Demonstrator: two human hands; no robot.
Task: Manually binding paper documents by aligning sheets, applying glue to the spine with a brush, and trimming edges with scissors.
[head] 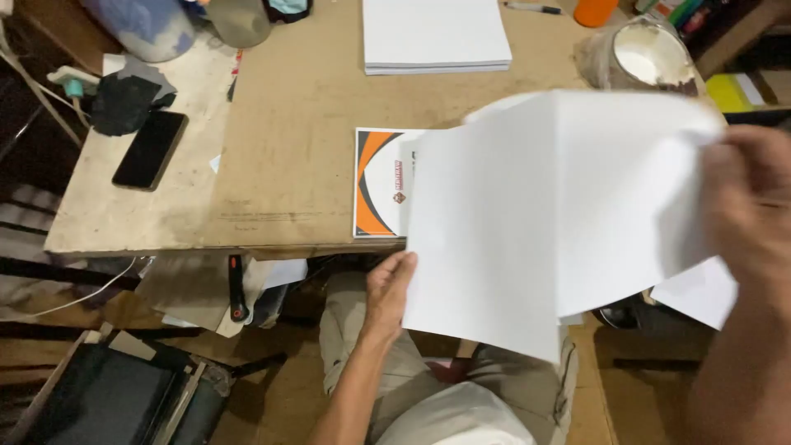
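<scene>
A seated person in khaki trousers is lifting a large white sheet of paper (560, 222) above the near edge of a worn brown worktable (297, 124). The left hand (389, 292) is pinching the sheet's lower left edge, thumb on the near face and fingers hidden behind it. The right hand (746, 206), blurred, is clutching the sheet's upper right corner, where the paper is crumpling and curling. The sheet is bending along a soft vertical fold and hanging partly over the person's lap.

Beneath it, a printed page (377, 183) with orange, black and white curves is lying flat on the table, its right part covered by the lifted sheet. To the left, a black phone (150, 150) is resting face up on a paler, scuffed board (124, 214), just beside a crumpled black cloth (124, 103).

Farther back, a neat stack of white paper (435, 35) is sitting square near the table's far edge. At the far right, a round, grimy container (647, 53) is holding a white substance, its rim smeared and crusted. An orange cup (595, 10) is standing just behind it, cut off by the frame, with a pen (535, 8) lying nearby.
</scene>
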